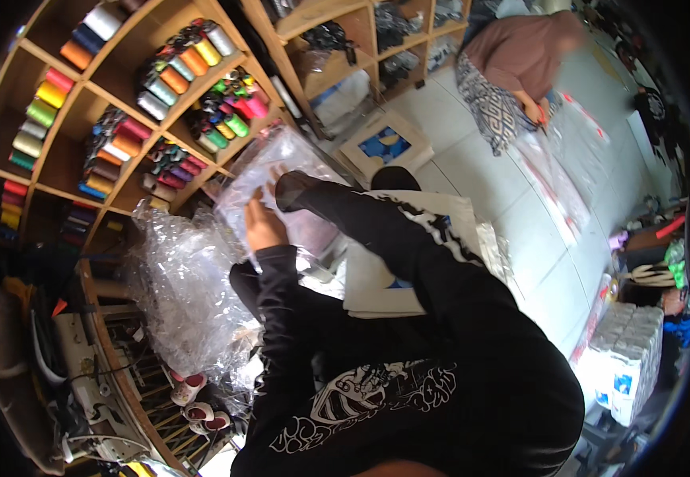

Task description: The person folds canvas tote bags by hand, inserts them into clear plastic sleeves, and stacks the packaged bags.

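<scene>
A stack of clear plastic sheets or bags lies in front of me, with something pinkish showing through its lower part. My left hand is at the stack's near left side, fingers stretched out and nothing seen in them. Farther along, my right hand reaches over the plastic with its fingers apart; the sleeve and wrist partly hide it. I cannot tell how firmly either hand presses on the plastic. Beneath my right forearm lies a pile of folded cream cloth with some blue print.
A large heap of crumpled clear plastic is at my left. Wooden shelves hold many thread spools. A flat cream piece with a blue print lies ahead. Another person bends over plastic sheeting. Wrapped packs stand at right.
</scene>
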`<state>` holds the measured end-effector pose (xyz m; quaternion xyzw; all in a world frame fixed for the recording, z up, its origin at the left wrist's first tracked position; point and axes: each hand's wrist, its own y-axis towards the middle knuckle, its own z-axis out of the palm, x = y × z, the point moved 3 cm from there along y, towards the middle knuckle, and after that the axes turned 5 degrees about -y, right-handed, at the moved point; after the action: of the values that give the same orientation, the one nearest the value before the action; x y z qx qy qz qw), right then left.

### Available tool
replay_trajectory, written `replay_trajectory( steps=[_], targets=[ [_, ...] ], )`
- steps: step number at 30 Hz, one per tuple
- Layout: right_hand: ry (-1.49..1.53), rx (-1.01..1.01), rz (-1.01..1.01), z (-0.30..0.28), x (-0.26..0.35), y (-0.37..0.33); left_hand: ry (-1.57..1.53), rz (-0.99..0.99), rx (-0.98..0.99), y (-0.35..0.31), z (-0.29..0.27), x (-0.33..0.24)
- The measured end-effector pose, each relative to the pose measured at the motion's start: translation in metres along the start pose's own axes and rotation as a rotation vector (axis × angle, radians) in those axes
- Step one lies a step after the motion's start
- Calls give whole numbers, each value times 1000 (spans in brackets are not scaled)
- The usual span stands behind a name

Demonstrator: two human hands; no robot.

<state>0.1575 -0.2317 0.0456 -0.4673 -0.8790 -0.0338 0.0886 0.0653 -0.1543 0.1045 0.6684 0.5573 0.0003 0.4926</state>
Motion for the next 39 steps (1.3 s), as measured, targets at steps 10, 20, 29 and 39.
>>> replay_trajectory(
  steps=[10,20,29,39],
  targets=[
    [201,-27,141,-73,-105,-218,143,-120,150,-1,-16,26],
    [-34,312,432,-63,-113,-268,143,-150,17,11,-21,49],
    [56,348,481,-57,-125,-267,124,-254,46,6,-23,54],
    [667,369,318,-136,-104,-290,76,-218,75,2,-21,56]
  ],
)
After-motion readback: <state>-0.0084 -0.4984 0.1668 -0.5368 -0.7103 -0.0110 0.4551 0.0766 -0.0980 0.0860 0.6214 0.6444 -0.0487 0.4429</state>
